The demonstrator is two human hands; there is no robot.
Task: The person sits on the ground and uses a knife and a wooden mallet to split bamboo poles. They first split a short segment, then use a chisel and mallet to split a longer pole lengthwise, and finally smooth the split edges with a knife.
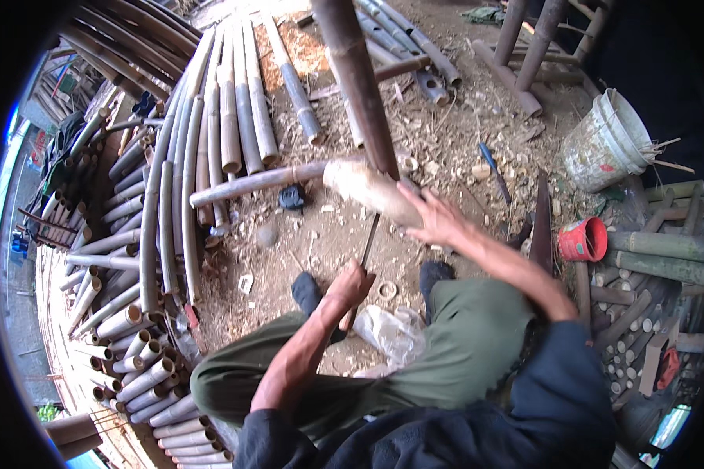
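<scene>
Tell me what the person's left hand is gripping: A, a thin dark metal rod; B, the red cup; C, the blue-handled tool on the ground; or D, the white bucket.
A: the left hand is closed around a thin dark metal rod that runs up toward the bamboo pole the right hand rests on.

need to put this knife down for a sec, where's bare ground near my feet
Barest patch: the dirt between the stacked bamboo poles on your left and the pole you steady with your right hand, past the left hand gripping the blade. A stone sits there. Crowded: right side, by the red cup and white bucket.
</scene>
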